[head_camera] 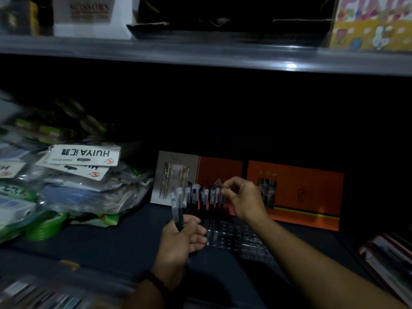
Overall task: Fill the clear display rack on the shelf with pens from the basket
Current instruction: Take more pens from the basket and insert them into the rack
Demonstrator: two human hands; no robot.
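Clear plastic is hard to see in this dark spot, and the clear rack sits low on the shelf, right in front of the orange boxes. A row of pens stands up in its back holes. The right hand pinches the cap of the last pen at the right end of that row, finger and thumb closed on it. The left hand is wrapped around 2 or 3 spare pens (the blur makes the count hard), held up just left of the row.

What could go wrong? The holes are small and dim, so a pen tip may miss one and slide off. Then the pen would fall flat on the shelf. A push that is too hard could tip the light rack, or knock the standing pens over like dominoes. The spare pens stick up close to the row, so the left hand could bump it. They fan apart at the top — 1 could slip out. The basket is not plain to see here.
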